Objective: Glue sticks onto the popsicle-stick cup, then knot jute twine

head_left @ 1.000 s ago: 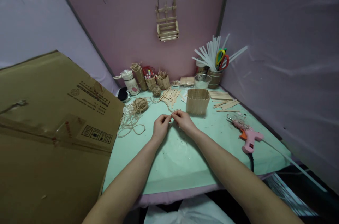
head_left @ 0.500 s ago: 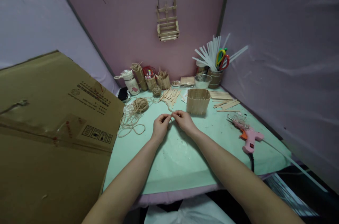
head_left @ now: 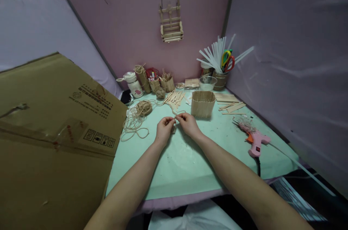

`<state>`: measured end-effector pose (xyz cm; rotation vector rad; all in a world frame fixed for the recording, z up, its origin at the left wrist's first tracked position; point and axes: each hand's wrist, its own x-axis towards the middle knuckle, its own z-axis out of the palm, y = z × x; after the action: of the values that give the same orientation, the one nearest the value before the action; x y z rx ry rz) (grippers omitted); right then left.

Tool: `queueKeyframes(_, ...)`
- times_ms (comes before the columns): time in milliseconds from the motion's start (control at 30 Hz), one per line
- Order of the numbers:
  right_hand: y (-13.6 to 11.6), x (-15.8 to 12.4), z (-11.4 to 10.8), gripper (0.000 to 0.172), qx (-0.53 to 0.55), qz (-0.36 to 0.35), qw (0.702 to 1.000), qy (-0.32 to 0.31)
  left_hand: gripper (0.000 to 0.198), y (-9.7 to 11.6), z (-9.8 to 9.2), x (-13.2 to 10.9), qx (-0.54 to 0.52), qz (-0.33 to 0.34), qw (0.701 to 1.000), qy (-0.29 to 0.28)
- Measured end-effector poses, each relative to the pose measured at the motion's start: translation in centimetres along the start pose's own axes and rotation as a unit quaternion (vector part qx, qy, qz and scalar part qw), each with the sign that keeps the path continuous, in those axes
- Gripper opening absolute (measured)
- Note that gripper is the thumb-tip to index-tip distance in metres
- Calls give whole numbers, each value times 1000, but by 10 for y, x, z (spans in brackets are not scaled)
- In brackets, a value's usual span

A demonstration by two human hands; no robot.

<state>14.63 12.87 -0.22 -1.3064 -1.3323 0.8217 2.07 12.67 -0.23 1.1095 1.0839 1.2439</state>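
Mid-table, over the mint-green mat [head_left: 190,161], both hands meet fingertip to fingertip. Left hand [head_left: 164,131] and right hand [head_left: 188,125] each pinch a thin strand of twine [head_left: 176,117] between thumb and fingers; the strand is short between them and partly hidden by the fingers. A loop of it shows just above the right hand. Both forearms reach in from the near edge, wrists low to the mat.

Left of the hands: a loose heap of twine [head_left: 133,123] spread on the mat, with a wound ball [head_left: 144,107] at its far side. Whether the pinched strand runs on into that heap cannot be told.

Just beyond the right hand: a small open box [head_left: 203,104] built of craft sticks, upright, apart from the fingers. Loose sticks [head_left: 174,98] lie fanned behind the hands; more flat sticks [head_left: 230,104] lie right of the box.

Right side of mat: pink glue gun [head_left: 254,139] lying on its side, cord trailing off the near edge.

Back row against the pink wall: white bottle [head_left: 134,83], small holders with sticks and pens, a clear bowl [head_left: 208,83], a wooden cup [head_left: 220,79] holding white rods and scissors [head_left: 227,59]. A stick-built basket [head_left: 171,27] hangs on the wall above.

Large cardboard sheet [head_left: 54,125] leans at the left, overlapping the mat edge.
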Motion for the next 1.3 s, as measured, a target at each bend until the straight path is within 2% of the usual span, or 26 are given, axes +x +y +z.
queueKeyframes(233, -1, -1, 2, 18, 22, 18, 999, -24, 34, 2, 0, 0, 0, -32, 999, 3)
queueKeyframes(667, -7, -6, 0, 11, -59, -56, 997, 13, 28, 3, 1, 0, -31, -22, 999, 2)
queueKeyframes(833, -9, -6, 0, 11, -66, -51, 996, 12, 26, 5, 1, -1, -34, -8, 999, 19)
queueKeyframes(1033, -9, -8, 0, 12, -58, -40, 997, 11, 39, 10, 1, -3, -70, -20, 997, 31)
queueKeyframes(1200, -6, -6, 0, 16, -68, -18, 997, 17, 43, 14, 2, -5, -63, -27, 998, 3)
queueKeyframes(1300, -6, -5, 0, 18, -30, 12, 999, -4, 44, 16, 1, -6, -63, -25, 998, -8)
